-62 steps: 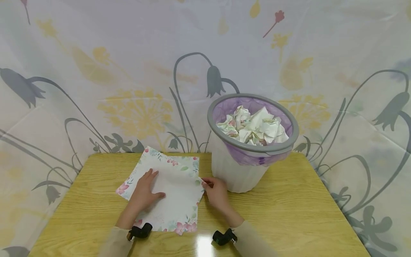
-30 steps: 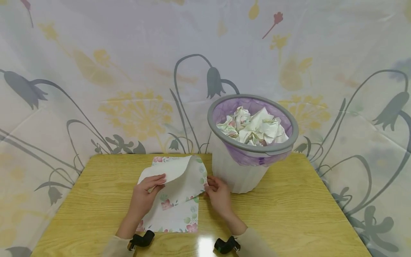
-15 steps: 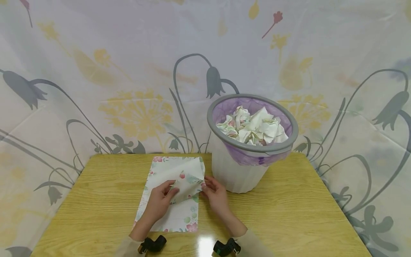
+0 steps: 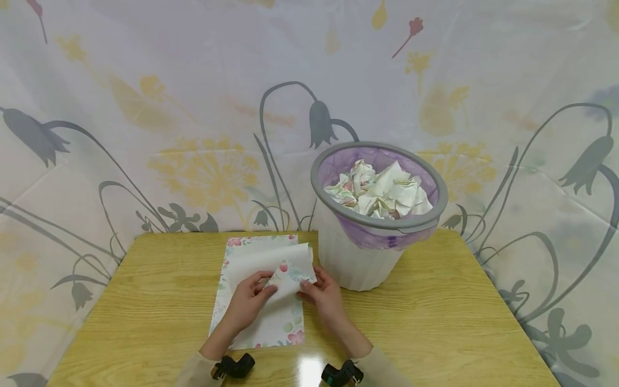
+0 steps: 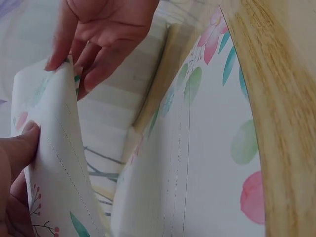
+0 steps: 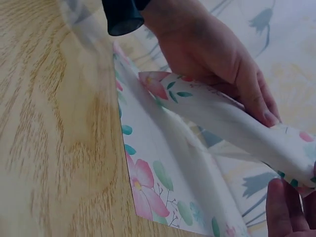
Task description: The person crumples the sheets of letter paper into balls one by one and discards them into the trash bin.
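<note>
In the head view a sheet of floral-bordered paper is bent over on itself, just above another sheet. My left hand pinches its left side between thumb and fingers. The right hand pinches its right edge, close to the bin. The left wrist view shows the curled held paper with a thumb pressed on its face. A second floral sheet lies flat on the table beneath. From the right wrist, the held paper looks rolled into a loose tube; the fingertips behind it are partly hidden.
A white bin with a grey rim and purple liner stands right of the papers, close to the right hand. Crumpled papers fill it near the top. The wooden table ends at a floral cloth backdrop.
The upper sheet, earlier flat, has been lifted and folded over toward the right. My left hand has moved right, from resting on the paper to pinching it. The right hand has stayed near the bin.
</note>
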{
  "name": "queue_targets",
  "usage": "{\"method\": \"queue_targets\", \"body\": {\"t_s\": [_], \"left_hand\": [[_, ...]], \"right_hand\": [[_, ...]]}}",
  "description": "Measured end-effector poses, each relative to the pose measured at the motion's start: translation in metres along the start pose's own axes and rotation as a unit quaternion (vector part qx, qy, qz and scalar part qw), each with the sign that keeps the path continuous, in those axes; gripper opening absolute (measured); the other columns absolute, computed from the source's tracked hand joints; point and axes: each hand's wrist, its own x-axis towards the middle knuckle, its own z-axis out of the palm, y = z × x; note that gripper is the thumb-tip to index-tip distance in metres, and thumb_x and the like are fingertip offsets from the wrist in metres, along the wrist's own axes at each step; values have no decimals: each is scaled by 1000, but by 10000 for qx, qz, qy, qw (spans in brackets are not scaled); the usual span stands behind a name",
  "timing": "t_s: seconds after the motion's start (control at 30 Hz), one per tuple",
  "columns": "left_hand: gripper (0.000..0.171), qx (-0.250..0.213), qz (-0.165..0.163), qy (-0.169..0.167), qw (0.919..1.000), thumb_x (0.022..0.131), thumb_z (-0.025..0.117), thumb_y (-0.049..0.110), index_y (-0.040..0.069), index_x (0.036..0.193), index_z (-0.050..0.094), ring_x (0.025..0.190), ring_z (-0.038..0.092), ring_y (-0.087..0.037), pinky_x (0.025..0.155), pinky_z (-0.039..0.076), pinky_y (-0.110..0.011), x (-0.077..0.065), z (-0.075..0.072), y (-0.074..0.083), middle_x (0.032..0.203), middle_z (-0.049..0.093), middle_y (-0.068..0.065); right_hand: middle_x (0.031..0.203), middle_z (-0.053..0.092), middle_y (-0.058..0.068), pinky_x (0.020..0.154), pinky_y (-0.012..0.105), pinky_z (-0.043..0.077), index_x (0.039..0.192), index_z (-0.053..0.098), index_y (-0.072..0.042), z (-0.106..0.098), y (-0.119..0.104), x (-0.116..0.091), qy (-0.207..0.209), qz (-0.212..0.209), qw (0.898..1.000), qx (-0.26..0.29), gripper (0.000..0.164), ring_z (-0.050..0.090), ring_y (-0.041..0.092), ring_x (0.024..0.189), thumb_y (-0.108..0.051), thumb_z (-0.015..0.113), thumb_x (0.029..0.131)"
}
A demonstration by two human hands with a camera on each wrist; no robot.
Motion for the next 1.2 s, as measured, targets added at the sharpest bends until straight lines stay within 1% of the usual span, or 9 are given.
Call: {"method": "queue_targets", "body": {"t_s": [0.17,0.3,0.4,0.5,0.67,0.83,0.93,1.07,1.2], "left_hand": [[17,778,926,680,9903,89,76,13,10,105,73,66,60,-7,61,48,-24,4,-1,0,83,73,4],[19,1458,2069,1226,9596,77,84,5,14,89,74,77,60,-10,67,49,-26,13,-4,3,85,67,8],[22,1731,2550,1376,9413,72,87,4,16,82,71,92,54,-21,77,45,-33,20,-5,9,98,64,-2],[24,1701,2455,1207,9467,74,87,7,18,80,66,110,51,-31,90,41,-43,26,-6,14,118,63,-10],[24,1154,1764,672,9752,83,80,7,20,83,59,121,58,-26,101,43,-47,28,-3,19,123,69,-3],[17,476,1421,569,9871,85,76,3,12,87,62,103,68,-19,92,50,-27,28,4,20,100,72,-4],[18,-8,1403,520,9887,86,74,-2,3,98,60,87,69,-17,76,52,-22,29,7,24,92,72,-10],[37,-310,1210,406,9913,89,71,-2,2,124,60,72,68,-13,60,51,-24,30,8,28,92,74,-16],[39,-621,801,189,9947,92,68,1,3,131,64,77,68,-13,62,54,-26,30,6,30,105,73,-17]], "right_hand": [[109,68,11,83,49,56,133,54,10,1,0,0,205,-89,9995,-235,41,68,18,87,0,66,94],[105,68,13,83,52,56,129,58,12,2,-3,-1,222,-141,9991,-335,36,69,18,85,3,64,95],[103,68,12,83,49,56,128,58,14,2,-9,-2,202,-222,9988,-386,34,70,17,86,4,61,96],[100,69,9,79,40,58,126,57,18,1,-14,-2,171,-376,9980,-470,32,70,15,85,4,59,96],[90,69,3,78,43,59,119,57,22,-2,-20,-1,153,-464,9973,-543,29,68,13,78,5,60,96],[90,69,5,79,48,57,117,60,20,-4,-22,0,319,-445,9975,-446,26,69,16,78,5,61,95],[94,69,8,81,47,57,118,60,19,-4,-22,1,461,-490,9968,-428,27,69,16,82,5,62,95],[103,64,8,84,50,55,122,57,19,-6,-23,3,562,-585,9955,-486,30,69,14,83,7,61,95],[114,58,8,81,53,56,126,55,16,-9,-26,5,472,-774,9933,-721,34,69,12,82,8,62,94]]}}
